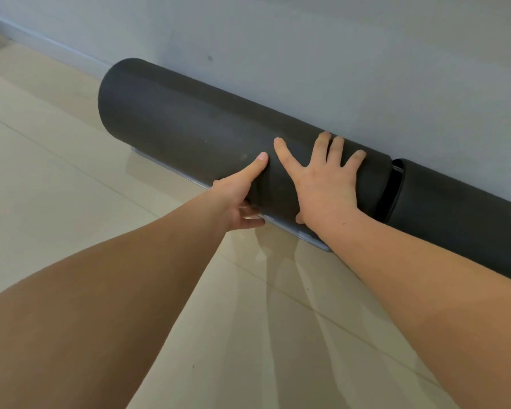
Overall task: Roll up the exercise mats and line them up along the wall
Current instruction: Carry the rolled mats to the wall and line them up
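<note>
We've got the right hand point(325, 184) spread flat on the rolled mat point(189, 131), left hand point(242, 196) cupping its lower edge, so it sits tight against the wall point(337, 54) beside the second roll point(460, 219).

The rolled mat point(174, 122) looks like matt dark-grey foam; the floor point(56, 178) is glossy cream tile; the wall point(337, 54) is matt paint.

Two plain charcoal-grey rolled mats, one point(189, 128) beside the other point(460, 214), a pale blue-grey edge point(310, 238) showing beneath the first, lie along a flat blue-grey wall point(337, 54) on glossy cream floor tiles point(56, 187) with faint grout lines
</note>
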Tool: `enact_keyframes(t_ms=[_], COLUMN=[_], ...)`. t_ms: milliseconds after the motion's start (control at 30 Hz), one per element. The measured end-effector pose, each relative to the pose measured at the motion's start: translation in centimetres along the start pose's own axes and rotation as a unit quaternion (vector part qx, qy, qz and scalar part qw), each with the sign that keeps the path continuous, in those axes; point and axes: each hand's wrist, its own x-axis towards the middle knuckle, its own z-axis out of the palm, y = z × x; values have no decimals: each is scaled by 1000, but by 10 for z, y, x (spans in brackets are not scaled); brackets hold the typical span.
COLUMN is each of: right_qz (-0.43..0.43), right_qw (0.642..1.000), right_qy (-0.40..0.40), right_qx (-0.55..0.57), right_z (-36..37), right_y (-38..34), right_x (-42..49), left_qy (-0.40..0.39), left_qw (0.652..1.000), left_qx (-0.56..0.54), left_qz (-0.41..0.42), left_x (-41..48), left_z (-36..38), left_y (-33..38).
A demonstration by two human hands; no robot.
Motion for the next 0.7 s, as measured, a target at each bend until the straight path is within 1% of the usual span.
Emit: enact_keyframes(t_ms=[133,267,367,500,600,700], right_qz=[10,-50,-132,-246,-307,-389], right_qw=[1000,998,987,949,923,897], right_qy=[-7,-37,-71,-153,-199,-200], right_qx=[4,7,59,121,118,73], right_z=[-5,-29,-65,-121,-167,-215], right_y=[-4,-42,-100,-198,-277,-357], right_x=[-15,-49,-70,-97,-129,-172], left_qy=[26,31,59,111,147,179], left_qw=[999,996,989,980,971,967], left_qx=[21,70,129,150,166,159], left_qz=[40,42,37,70,94,91], left_x=[-21,-54,-88,-150,-206,-264], left_z=[-47,-132,-207,-308,-385,-468], left_y=[-4,-23,-44,-81,-116,-162])
